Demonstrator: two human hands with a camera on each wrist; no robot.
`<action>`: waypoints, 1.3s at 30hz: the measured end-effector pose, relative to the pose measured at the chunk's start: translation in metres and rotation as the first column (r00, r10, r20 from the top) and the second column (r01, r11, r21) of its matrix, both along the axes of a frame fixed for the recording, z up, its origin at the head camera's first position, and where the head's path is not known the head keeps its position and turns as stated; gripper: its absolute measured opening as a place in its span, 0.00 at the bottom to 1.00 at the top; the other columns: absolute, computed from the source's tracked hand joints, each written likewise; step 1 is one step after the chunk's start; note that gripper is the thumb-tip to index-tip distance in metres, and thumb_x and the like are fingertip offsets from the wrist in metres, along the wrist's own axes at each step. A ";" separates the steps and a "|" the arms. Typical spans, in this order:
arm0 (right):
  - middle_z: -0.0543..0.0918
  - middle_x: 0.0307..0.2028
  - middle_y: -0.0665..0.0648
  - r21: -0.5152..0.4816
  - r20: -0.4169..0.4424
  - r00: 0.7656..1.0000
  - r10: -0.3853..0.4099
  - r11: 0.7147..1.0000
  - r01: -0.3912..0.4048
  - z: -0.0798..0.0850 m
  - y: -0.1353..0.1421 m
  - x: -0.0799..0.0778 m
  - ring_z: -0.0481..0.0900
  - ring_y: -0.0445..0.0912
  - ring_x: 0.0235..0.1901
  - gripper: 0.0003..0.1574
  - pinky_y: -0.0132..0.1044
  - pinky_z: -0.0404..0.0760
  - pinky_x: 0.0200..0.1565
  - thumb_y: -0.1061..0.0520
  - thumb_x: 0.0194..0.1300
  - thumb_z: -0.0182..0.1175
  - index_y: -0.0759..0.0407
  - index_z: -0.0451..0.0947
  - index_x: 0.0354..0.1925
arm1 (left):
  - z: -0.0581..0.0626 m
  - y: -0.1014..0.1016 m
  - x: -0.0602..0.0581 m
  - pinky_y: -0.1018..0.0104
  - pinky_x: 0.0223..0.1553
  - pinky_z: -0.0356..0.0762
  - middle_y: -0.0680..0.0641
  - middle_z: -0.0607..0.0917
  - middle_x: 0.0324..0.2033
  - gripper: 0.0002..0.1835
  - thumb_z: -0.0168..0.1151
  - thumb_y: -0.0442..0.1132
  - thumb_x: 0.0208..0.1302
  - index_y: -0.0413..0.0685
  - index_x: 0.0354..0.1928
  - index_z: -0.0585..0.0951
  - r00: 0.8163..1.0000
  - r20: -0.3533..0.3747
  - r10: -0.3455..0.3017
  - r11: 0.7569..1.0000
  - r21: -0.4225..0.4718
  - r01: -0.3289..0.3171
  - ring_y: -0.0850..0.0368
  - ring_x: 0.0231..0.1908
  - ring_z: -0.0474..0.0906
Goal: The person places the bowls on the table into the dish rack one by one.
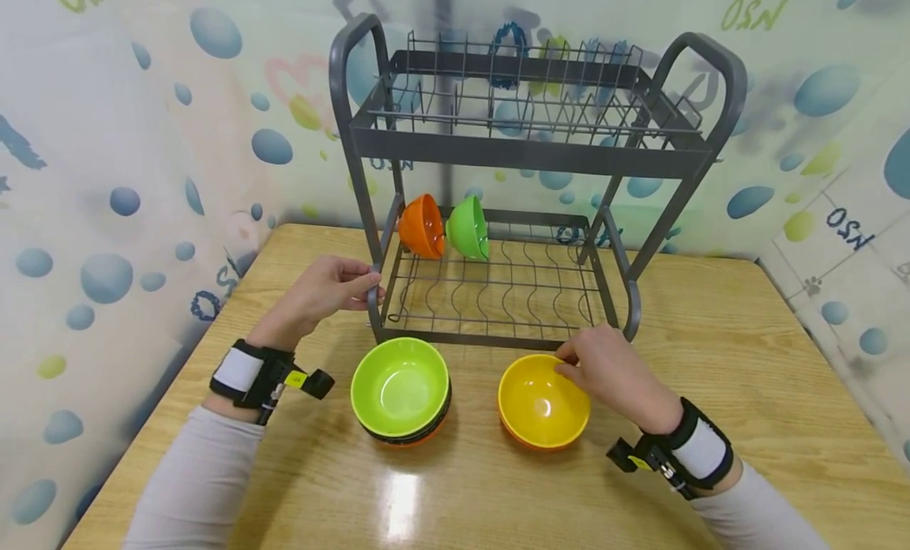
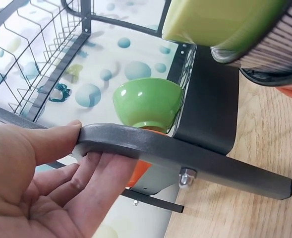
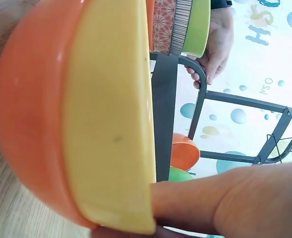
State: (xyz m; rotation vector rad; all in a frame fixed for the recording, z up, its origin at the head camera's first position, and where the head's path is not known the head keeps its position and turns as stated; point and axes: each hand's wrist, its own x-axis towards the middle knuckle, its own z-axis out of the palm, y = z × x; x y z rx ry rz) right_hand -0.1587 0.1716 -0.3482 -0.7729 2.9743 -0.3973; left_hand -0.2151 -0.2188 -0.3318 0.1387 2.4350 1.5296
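My left hand holds the curved lower left side bar of a dark grey two-tier dish rack, thumb on one side and fingers under it in the left wrist view. My right hand pinches the far right rim of a yellow bowl, its thumb over the inside wall. That bowl sits nested in an orange bowl. Left of it stands a stack topped by a lime green bowl, with patterned bowls and an orange one below. On the lower tier, an orange bowl and a green bowl lean on edge.
The wooden table carries the rack near its back edge, with both bowl stacks in front of it. Thin wire dividers run across the lower tier. A wall sheet with blue spots closes off the back and sides.
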 end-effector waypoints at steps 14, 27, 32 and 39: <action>0.88 0.27 0.53 -0.085 -0.020 1.000 0.009 0.996 -0.011 0.004 0.006 -0.002 0.79 0.39 0.25 0.05 0.30 0.81 0.28 0.60 0.59 0.70 0.60 0.89 0.34 | 0.001 0.000 0.000 0.65 0.47 0.85 0.37 0.87 0.45 0.20 0.53 0.42 0.75 0.32 0.56 0.78 1.000 0.007 -0.001 1.000 -0.011 0.001 0.61 0.39 0.86; 0.88 0.26 0.54 -0.242 -0.021 0.999 -0.042 0.970 0.036 0.015 0.006 -0.002 0.77 0.38 0.22 0.09 0.27 0.77 0.24 0.59 0.62 0.68 0.63 0.88 0.39 | 0.000 0.002 0.006 0.64 0.44 0.86 0.38 0.86 0.41 0.22 0.55 0.47 0.74 0.34 0.54 0.80 0.997 -0.045 0.057 0.992 -0.112 -0.062 0.58 0.36 0.86; 0.89 0.28 0.54 -0.284 -0.007 0.998 -0.063 0.957 0.058 0.019 0.005 -0.002 0.80 0.39 0.24 0.09 0.27 0.79 0.26 0.60 0.62 0.68 0.62 0.88 0.40 | 0.008 0.011 0.020 0.64 0.34 0.82 0.41 0.88 0.33 0.21 0.55 0.51 0.73 0.38 0.46 0.85 0.956 -0.290 0.050 0.920 -0.360 -0.157 0.55 0.30 0.83; 0.89 0.29 0.55 -0.340 -0.003 0.996 -0.092 0.936 0.086 0.021 0.002 -0.001 0.79 0.40 0.24 0.09 0.27 0.79 0.26 0.60 0.63 0.67 0.62 0.88 0.40 | 0.027 0.034 0.042 0.59 0.30 0.78 0.41 0.89 0.30 0.15 0.60 0.44 0.70 0.38 0.40 0.88 0.839 -0.544 -0.019 0.846 -0.456 -0.277 0.52 0.26 0.82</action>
